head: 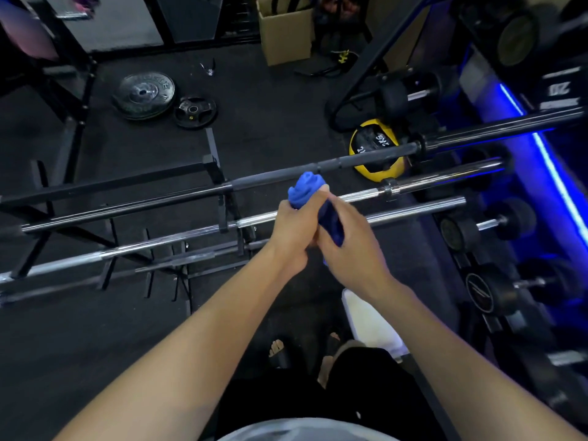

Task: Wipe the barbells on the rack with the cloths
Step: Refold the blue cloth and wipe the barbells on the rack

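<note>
1. Two hands, left hand (294,226) and right hand (351,241), grip one bunched blue cloth (305,189) above the chrome barbell (152,241).
2. Cloth appears off the bars; wiping the racked barbells looks mostly undone.

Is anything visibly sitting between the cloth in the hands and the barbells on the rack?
Nothing visible. Both the left hand and right hand grip the blue cloth right above the chrome barbell, with the black barbell just beyond, both bare on the rack.
</note>
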